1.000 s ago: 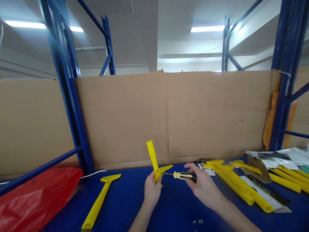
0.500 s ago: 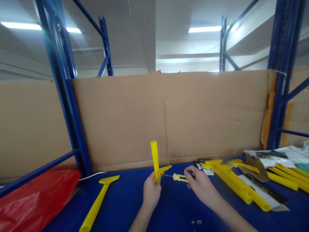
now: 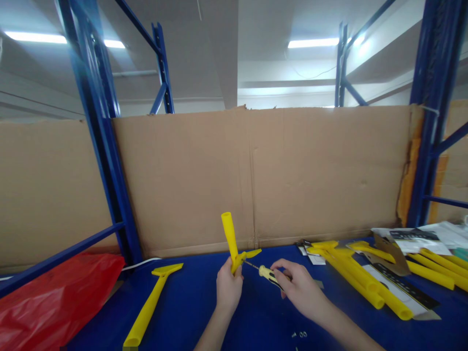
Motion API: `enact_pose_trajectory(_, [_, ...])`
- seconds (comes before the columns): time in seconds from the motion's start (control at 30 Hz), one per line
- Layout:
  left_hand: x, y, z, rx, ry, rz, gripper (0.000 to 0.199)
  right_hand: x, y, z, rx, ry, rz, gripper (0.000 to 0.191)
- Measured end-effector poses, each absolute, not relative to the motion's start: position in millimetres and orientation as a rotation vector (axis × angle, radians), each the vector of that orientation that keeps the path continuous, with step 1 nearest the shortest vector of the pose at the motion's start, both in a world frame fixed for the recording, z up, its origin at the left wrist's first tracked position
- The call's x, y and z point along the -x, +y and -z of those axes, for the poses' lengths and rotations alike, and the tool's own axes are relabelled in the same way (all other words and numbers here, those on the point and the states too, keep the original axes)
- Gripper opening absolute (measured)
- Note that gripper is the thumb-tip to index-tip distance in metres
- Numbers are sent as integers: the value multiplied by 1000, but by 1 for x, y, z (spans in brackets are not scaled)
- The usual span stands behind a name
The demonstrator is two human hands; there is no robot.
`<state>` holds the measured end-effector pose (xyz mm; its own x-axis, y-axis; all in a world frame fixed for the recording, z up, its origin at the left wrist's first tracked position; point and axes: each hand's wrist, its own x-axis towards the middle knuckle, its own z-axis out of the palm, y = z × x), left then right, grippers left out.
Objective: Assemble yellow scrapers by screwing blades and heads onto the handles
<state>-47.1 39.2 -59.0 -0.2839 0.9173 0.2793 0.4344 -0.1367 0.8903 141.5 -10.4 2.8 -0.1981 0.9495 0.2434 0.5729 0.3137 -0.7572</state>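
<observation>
My left hand point(image 3: 229, 287) is closed round the head end of a yellow plastic scraper point(image 3: 229, 234), whose hollow handle points up and leans left. Between the fingers of my right hand point(image 3: 298, 285) is a screwdriver point(image 3: 269, 276) with a pale yellow and black handle. Its thin shaft points left, and the tip reaches the scraper's head; whether it sits in a screw is too small to tell. Several small metal screws or nuts point(image 3: 302, 334) lie on the blue table point(image 3: 263, 321) below my right hand.
Another yellow scraper point(image 3: 151, 304) lies at the left, near a red plastic sheet point(image 3: 62, 292). Several yellow scrapers point(image 3: 361, 278) are piled at the right beside printed packets point(image 3: 398, 287). A cardboard panel point(image 3: 190, 180) stands behind, between blue rack posts point(image 3: 109, 161).
The scraper in my left hand has tilted, its handle top moving left. The screwdriver now slopes more steeply, and its handle and my right hand have dropped slightly and moved left.
</observation>
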Motion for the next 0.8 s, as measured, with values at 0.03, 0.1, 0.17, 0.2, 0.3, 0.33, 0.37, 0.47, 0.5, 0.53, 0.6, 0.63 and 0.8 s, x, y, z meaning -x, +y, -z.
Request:
enact_pose_trajectory(0.03, [47,39,59,-1502,1679,-1419,18,-142,-9,-2,1339,-1844,-751,29])
enact_pose_trajectory(0.1, [46,38,57,-1496,1661,-1428,18,-143,-6,-4,1358,-1760,-884,31])
enact_pose_trajectory(0.17, [45,36,54,-1509,1635,-1441,20,-146,-6,-9,1419,-1665,-1024,35])
enact_pose_trajectory(0.2, [44,36,53,-1516,1624,-1449,20,-147,-6,-11,1451,-1634,-1086,38])
enact_pose_trajectory(0.3, [42,35,52,-1521,1637,-1449,18,-148,-7,-12,1486,-1685,-1004,36])
enact_pose_trajectory(0.33, [42,35,52,-1519,1648,-1441,17,-147,-8,-11,1486,-1731,-878,32])
enact_pose_trajectory(0.37, [42,36,53,-1516,1657,-1431,16,-147,-9,-10,1482,-1780,-734,30])
enact_pose_trajectory(0.47, [42,37,54,-1504,1668,-1413,15,-144,-14,-9,1456,-1917,-405,31])
enact_pose_trajectory(0.5, [42,37,54,-1502,1666,-1412,15,-144,-16,-10,1454,-1966,-357,25])
enact_pose_trajectory(0.53, [42,37,54,-1502,1660,-1412,15,-144,-18,-12,1458,-2007,-329,17])
enact_pose_trajectory(0.6, [43,38,54,-1512,1632,-1417,15,-144,-20,-16,1493,-2050,-311,9])
enact_pose_trajectory(0.63, [44,38,54,-1521,1614,-1422,16,-144,-21,-17,1514,-2052,-323,10])
enact_pose_trajectory(0.8, [48,39,56,-1564,1595,-1438,17,-143,-15,-10,1496,-1930,-523,10])
